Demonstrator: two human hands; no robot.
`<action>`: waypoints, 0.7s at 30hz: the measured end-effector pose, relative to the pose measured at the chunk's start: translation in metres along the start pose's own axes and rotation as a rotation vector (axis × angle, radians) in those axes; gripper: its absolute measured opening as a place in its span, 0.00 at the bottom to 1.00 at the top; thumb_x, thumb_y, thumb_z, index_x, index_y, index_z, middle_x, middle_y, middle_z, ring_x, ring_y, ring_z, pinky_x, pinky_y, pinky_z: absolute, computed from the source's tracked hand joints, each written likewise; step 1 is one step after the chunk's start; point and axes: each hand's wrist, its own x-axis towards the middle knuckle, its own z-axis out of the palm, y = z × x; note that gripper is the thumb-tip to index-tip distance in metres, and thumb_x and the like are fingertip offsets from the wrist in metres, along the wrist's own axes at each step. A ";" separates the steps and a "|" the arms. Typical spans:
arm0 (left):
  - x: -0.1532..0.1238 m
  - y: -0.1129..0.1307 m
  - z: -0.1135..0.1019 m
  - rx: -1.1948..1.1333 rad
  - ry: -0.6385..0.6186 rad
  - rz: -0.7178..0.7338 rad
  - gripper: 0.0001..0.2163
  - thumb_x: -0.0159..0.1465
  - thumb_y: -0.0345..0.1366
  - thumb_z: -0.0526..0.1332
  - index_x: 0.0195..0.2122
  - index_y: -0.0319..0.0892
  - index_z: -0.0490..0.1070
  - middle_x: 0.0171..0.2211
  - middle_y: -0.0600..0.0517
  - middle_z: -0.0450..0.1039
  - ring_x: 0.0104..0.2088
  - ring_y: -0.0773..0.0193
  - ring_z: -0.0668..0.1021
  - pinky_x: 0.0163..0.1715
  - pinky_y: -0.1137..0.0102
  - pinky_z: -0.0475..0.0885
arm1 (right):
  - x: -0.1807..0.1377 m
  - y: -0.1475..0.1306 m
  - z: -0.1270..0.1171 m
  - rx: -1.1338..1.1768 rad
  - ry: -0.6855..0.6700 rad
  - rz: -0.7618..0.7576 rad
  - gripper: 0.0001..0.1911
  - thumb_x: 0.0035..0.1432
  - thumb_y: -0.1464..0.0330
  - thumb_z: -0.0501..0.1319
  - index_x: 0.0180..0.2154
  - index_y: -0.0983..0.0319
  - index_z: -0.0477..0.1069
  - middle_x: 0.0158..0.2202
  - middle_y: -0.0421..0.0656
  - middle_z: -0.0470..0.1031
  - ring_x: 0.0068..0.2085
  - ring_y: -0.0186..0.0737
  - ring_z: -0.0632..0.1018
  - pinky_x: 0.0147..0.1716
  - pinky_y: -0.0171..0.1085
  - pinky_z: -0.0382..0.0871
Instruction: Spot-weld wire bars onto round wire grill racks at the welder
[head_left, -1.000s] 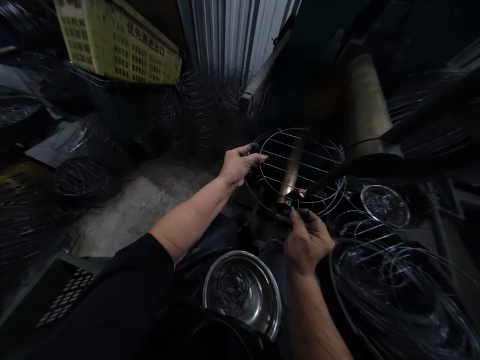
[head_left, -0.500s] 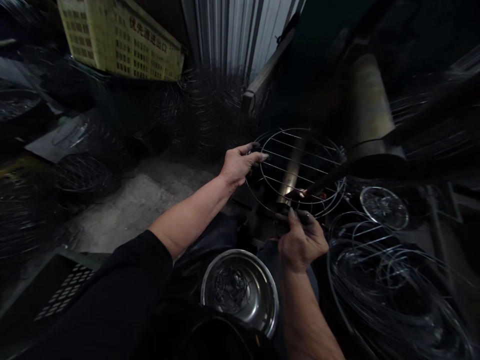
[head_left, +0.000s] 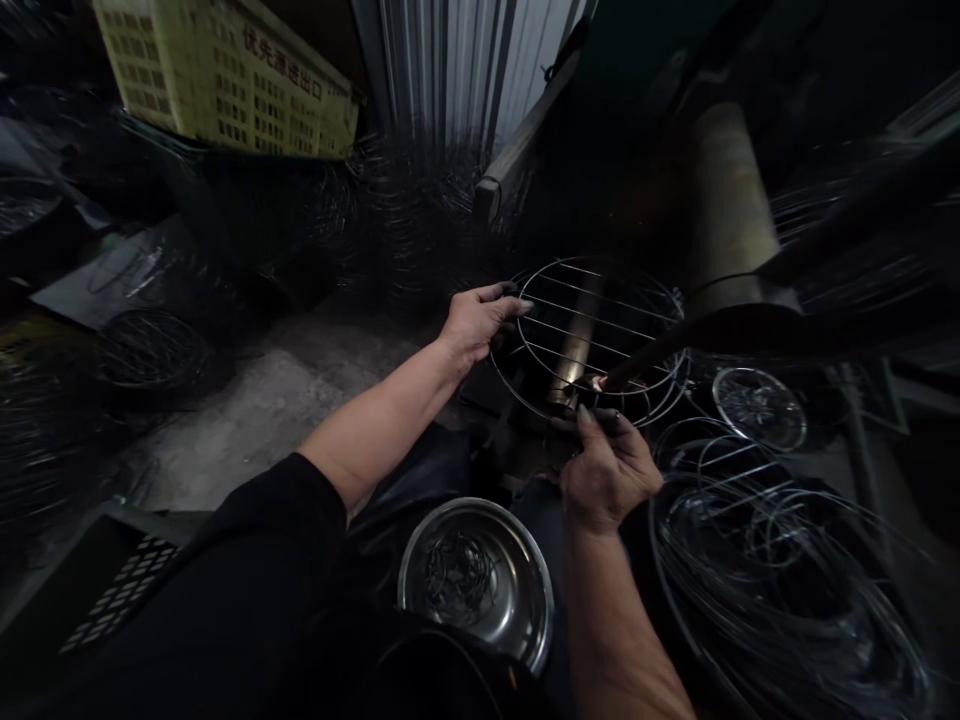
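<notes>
Wire rack (head_left: 602,319) located over brass rod (head_left: 576,350); left hand (head_left: 484,322) grips its left rim; right hand (head_left: 609,468) positioned at its near edge, grasp cannot be determined; steel bowl (head_left: 529,592) sits nearer the body

Round wire rack (head_left: 600,325), one: the left hand (head_left: 476,322) grips its left rim, the right hand (head_left: 609,470) pinches its near edge. Steel bowl (head_left: 517,595), one, below the hands, holds bent wire pieces (head_left: 454,577); yellow crate (head_left: 247,80), one, stands upper left
</notes>
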 end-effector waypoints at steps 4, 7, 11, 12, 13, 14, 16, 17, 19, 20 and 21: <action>0.005 -0.001 0.001 0.012 0.014 -0.008 0.11 0.53 0.23 0.67 0.39 0.35 0.75 0.26 0.51 0.74 0.20 0.69 0.74 0.21 0.74 0.66 | 0.002 -0.002 0.002 0.052 0.018 0.005 0.13 0.42 0.66 0.73 0.29 0.64 0.74 0.27 0.37 0.75 0.25 0.38 0.79 0.29 0.39 0.81; 0.008 -0.002 0.002 0.019 0.008 0.007 0.09 0.53 0.23 0.66 0.36 0.35 0.75 0.25 0.51 0.74 0.20 0.69 0.74 0.21 0.73 0.67 | 0.003 -0.002 0.001 0.065 0.015 0.015 0.12 0.42 0.67 0.72 0.30 0.64 0.74 0.27 0.37 0.75 0.25 0.37 0.79 0.28 0.38 0.81; 0.010 -0.002 0.004 0.039 0.020 0.029 0.07 0.52 0.23 0.66 0.34 0.35 0.75 0.24 0.51 0.73 0.20 0.69 0.73 0.22 0.74 0.66 | 0.005 0.001 0.002 0.075 0.017 0.013 0.12 0.42 0.66 0.72 0.29 0.64 0.74 0.25 0.36 0.74 0.24 0.37 0.78 0.27 0.38 0.80; 0.010 -0.002 0.004 0.045 0.020 0.025 0.07 0.52 0.24 0.66 0.33 0.35 0.75 0.24 0.52 0.73 0.20 0.69 0.73 0.21 0.74 0.65 | 0.005 0.001 0.003 0.086 0.022 0.012 0.12 0.41 0.67 0.72 0.29 0.64 0.74 0.25 0.36 0.74 0.24 0.37 0.78 0.26 0.38 0.80; 0.009 -0.001 0.004 0.055 0.015 0.017 0.07 0.52 0.24 0.67 0.33 0.36 0.75 0.24 0.52 0.73 0.19 0.70 0.72 0.20 0.74 0.64 | 0.005 0.001 0.004 0.087 0.018 0.018 0.12 0.41 0.67 0.72 0.29 0.63 0.74 0.25 0.37 0.75 0.24 0.37 0.78 0.26 0.38 0.79; 0.008 -0.001 0.003 0.070 0.005 0.007 0.08 0.52 0.25 0.67 0.34 0.36 0.75 0.24 0.52 0.73 0.19 0.70 0.72 0.19 0.74 0.62 | 0.005 0.000 0.005 0.080 0.008 0.029 0.12 0.42 0.66 0.72 0.29 0.64 0.74 0.26 0.38 0.76 0.24 0.38 0.78 0.26 0.38 0.79; 0.005 0.002 0.000 0.126 -0.013 -0.030 0.08 0.52 0.26 0.68 0.35 0.38 0.75 0.26 0.51 0.73 0.19 0.70 0.71 0.19 0.74 0.59 | 0.003 -0.003 0.004 0.050 -0.026 0.062 0.11 0.45 0.64 0.71 0.29 0.64 0.75 0.27 0.40 0.77 0.24 0.39 0.79 0.25 0.38 0.78; 0.004 0.003 -0.001 0.160 -0.011 -0.054 0.09 0.52 0.27 0.68 0.36 0.38 0.76 0.27 0.51 0.74 0.19 0.70 0.70 0.19 0.74 0.59 | 0.001 -0.006 0.001 0.037 -0.042 0.078 0.12 0.47 0.63 0.70 0.30 0.64 0.75 0.27 0.41 0.77 0.25 0.39 0.79 0.25 0.37 0.77; 0.004 0.007 -0.004 0.194 0.010 -0.062 0.12 0.52 0.27 0.70 0.38 0.40 0.76 0.28 0.51 0.74 0.20 0.70 0.70 0.21 0.72 0.61 | -0.003 -0.012 -0.013 0.016 -0.034 0.083 0.14 0.50 0.60 0.69 0.32 0.65 0.76 0.30 0.42 0.78 0.27 0.40 0.80 0.25 0.36 0.76; 0.006 0.009 -0.004 0.190 0.010 -0.045 0.13 0.52 0.28 0.70 0.39 0.40 0.75 0.28 0.51 0.74 0.21 0.70 0.70 0.23 0.72 0.63 | -0.006 -0.015 -0.023 -0.018 -0.009 0.074 0.15 0.50 0.59 0.69 0.33 0.65 0.76 0.31 0.43 0.79 0.28 0.40 0.81 0.26 0.36 0.76; 0.009 0.010 -0.004 0.179 -0.001 -0.023 0.13 0.52 0.28 0.71 0.39 0.40 0.75 0.28 0.51 0.74 0.22 0.69 0.71 0.24 0.71 0.65 | -0.009 -0.017 -0.035 -0.085 -0.006 0.070 0.17 0.50 0.58 0.69 0.35 0.64 0.76 0.33 0.43 0.79 0.29 0.40 0.81 0.27 0.36 0.76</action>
